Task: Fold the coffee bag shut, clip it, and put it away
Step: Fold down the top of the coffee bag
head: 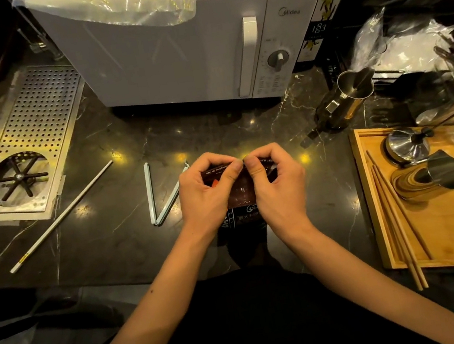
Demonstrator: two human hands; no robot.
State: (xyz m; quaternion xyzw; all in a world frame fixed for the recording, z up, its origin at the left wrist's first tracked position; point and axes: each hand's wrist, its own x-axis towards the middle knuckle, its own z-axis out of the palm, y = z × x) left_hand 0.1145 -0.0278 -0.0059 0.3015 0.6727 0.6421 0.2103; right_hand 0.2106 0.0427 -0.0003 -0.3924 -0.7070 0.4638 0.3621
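A dark brown coffee bag [242, 196] with white print stands on the black marble counter in front of me. My left hand [206, 189] and my right hand [277, 181] both pinch its top edge, thumbs nearly touching at the middle, with the top rolled over. Most of the bag is hidden behind my hands. A pale blue bag clip [160, 198] lies open in a V on the counter, just left of my left hand, not touched.
A white microwave [182, 43] stands behind the bag. A perforated metal drain tray [31, 136] is set in the counter at left, with a long white stick [60, 216] beside it. At right lie a steel pitcher [349, 98] and a wooden tray [441, 225] with chopsticks and metal tools.
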